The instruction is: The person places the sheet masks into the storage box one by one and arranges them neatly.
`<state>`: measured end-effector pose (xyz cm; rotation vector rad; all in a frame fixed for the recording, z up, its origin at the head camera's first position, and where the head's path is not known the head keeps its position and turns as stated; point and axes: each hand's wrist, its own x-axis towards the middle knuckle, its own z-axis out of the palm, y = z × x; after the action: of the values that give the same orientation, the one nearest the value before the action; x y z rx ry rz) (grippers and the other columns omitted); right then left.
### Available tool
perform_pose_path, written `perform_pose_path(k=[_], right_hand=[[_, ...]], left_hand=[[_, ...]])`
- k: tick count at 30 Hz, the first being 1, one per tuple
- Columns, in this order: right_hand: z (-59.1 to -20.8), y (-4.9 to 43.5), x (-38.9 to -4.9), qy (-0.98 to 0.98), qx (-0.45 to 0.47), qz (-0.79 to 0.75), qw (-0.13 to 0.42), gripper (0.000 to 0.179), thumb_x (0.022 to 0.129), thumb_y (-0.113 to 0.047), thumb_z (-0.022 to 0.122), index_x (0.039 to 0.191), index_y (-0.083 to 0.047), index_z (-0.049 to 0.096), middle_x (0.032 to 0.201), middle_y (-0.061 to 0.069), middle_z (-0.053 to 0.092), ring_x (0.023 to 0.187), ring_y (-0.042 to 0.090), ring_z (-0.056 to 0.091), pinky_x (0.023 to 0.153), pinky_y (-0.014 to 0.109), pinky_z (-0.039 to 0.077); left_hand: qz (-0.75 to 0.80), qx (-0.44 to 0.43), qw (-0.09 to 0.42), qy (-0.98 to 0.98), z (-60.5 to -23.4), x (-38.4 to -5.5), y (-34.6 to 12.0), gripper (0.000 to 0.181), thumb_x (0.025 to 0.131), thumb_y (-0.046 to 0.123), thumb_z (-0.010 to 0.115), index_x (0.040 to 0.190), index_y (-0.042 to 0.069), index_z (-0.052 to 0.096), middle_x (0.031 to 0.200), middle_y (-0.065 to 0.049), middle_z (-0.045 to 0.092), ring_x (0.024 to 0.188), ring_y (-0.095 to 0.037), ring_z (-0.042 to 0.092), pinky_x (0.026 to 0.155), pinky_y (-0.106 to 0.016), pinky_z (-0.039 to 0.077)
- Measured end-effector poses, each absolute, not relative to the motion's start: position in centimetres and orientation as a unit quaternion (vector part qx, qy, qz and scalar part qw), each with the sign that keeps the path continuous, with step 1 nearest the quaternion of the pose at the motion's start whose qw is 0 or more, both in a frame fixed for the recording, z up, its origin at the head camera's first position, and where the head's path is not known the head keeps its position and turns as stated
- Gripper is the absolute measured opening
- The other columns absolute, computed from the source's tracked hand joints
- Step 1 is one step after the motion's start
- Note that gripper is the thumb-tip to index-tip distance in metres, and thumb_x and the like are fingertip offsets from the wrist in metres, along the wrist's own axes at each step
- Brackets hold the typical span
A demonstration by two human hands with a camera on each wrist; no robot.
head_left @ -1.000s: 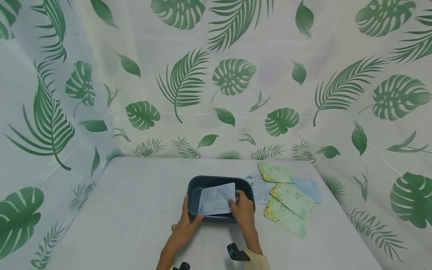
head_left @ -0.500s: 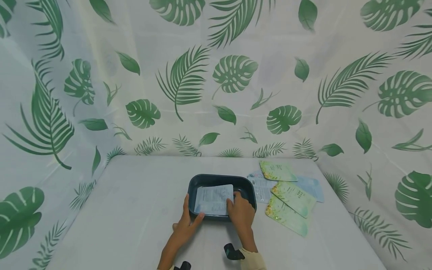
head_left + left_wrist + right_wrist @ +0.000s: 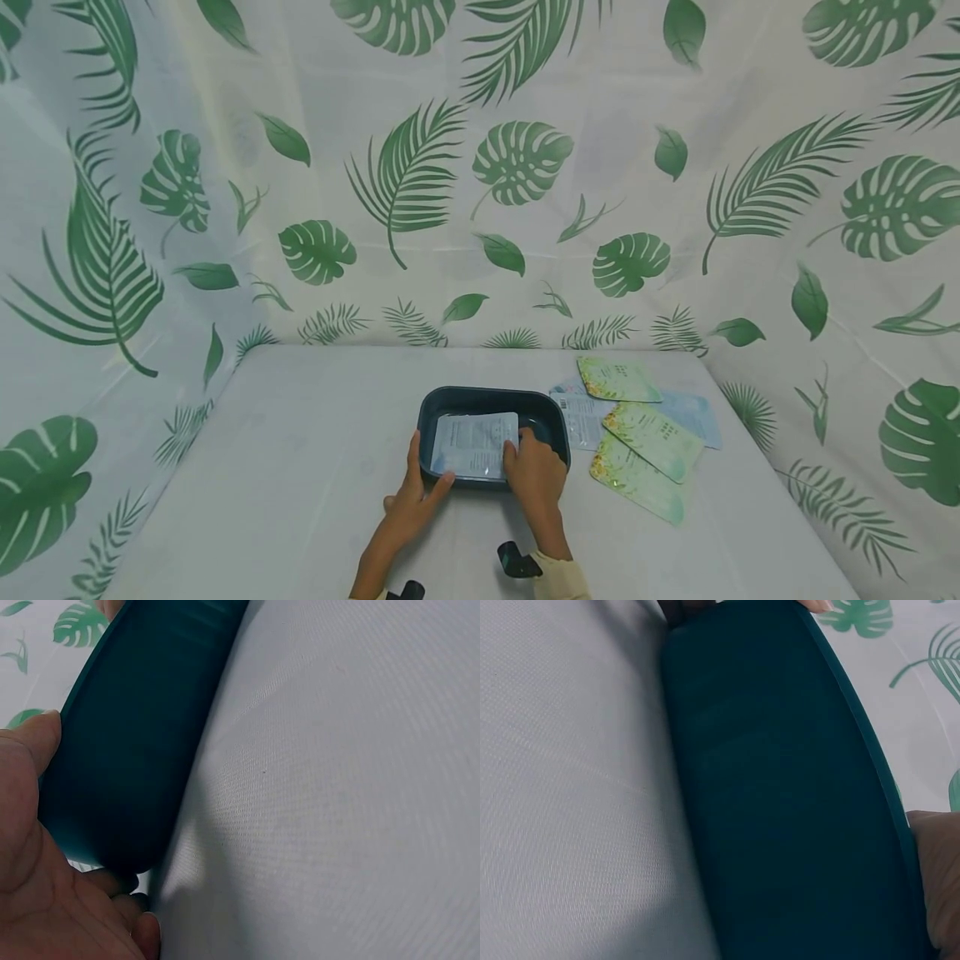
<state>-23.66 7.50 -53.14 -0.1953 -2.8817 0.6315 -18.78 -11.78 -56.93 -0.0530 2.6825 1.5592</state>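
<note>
Tray [image 3: 537, 408], one, dark blue: lower centre of the head view, on the white table [image 3: 292, 450].
Packet [image 3: 474, 444], one, pale blue, printed face up: inside the tray, left of its middle, its right edge beside your right hand.
Left hand [image 3: 408, 506]: you hold the tray by its lower-left corner, thumb at the near rim, other fingers clamped round the side; the left wrist view shows fingertips at the corner's base.
Right hand [image 3: 537, 477]: reaching into the tray's right part, fingers bent, thumb on the packet's right edge; you cannot tell from here whether they pinch it, as the fingertips are hidden.
Green packets [image 3: 654, 441], three: right of the tray, the lower two overlapping, the third above them.
Blue packets [image 3: 585, 421]: partly beneath the green ones; count unclear.
Sleeve [image 3: 562, 577], cream: bottom edge, on your right arm.
Backdrop [image 3: 555, 75], white with green leaves: upper frame and both sides.
</note>
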Motion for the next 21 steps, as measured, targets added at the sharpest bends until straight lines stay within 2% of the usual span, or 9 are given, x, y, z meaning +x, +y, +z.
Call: perform_pose_path(k=[6, 10, 13, 21], right_hand=[[-53.24, 7.51, -23.66, -0.972, -0.064, 0.206, 0.096, 0.036, 0.092, -0.029, 0.065, 0.115, -0.001, 0.067, 0.062, 0.007, 0.062, 0.048, 0.017, 0.048, 0.046, 0.028, 0.033], [-53.46, 7.48, -23.86, -0.973, -0.063, 0.201, 0.098, 0.035, 0.092, -0.028, 0.064, 0.113, -0.001, 0.069, 0.075, 0.012, 0.071, 0.052, 0.019, 0.055, 0.048, 0.032, 0.039], [-53.64, 7.47, -24.0, -0.974, -0.065, 0.195, 0.096, 0.035, 0.092, -0.03, 0.063, 0.111, -0.001, 0.069, 0.084, 0.014, 0.073, 0.056, 0.02, 0.059, 0.051, 0.035, 0.044], [-53.53, 7.43, -24.0, -0.975, -0.068, 0.188, 0.094, 0.033, 0.092, -0.031, 0.064, 0.107, -0.002, 0.071, 0.088, 0.014, 0.074, 0.066, 0.026, 0.067, 0.057, 0.039, 0.05]], left_hand=[[0.501, -0.014, 0.013, 0.865, -56.79, -18.69, -11.71, 0.088, 0.097, 0.046, 0.054, 0.157, 0.016, -0.002, 0.164, -0.016, 0.01, 0.144, -0.049, 0.026, 0.089, -0.072, 0.017], [0.501, -0.015, 0.01, 0.865, -56.66, -18.59, -11.66, 0.087, 0.097, 0.045, 0.054, 0.157, 0.016, -0.002, 0.164, -0.016, 0.009, 0.144, -0.049, 0.026, 0.092, -0.081, 0.01], [0.503, -0.016, 0.009, 0.864, -56.6, -18.53, -11.61, 0.087, 0.097, 0.045, 0.054, 0.157, 0.016, -0.002, 0.164, -0.016, 0.009, 0.144, -0.049, 0.024, 0.091, -0.083, 0.007], [0.505, -0.019, 0.006, 0.863, -56.59, -18.51, -11.52, 0.087, 0.097, 0.045, 0.054, 0.157, 0.017, -0.002, 0.164, -0.017, 0.009, 0.144, -0.05, 0.025, 0.092, -0.082, 0.009]])
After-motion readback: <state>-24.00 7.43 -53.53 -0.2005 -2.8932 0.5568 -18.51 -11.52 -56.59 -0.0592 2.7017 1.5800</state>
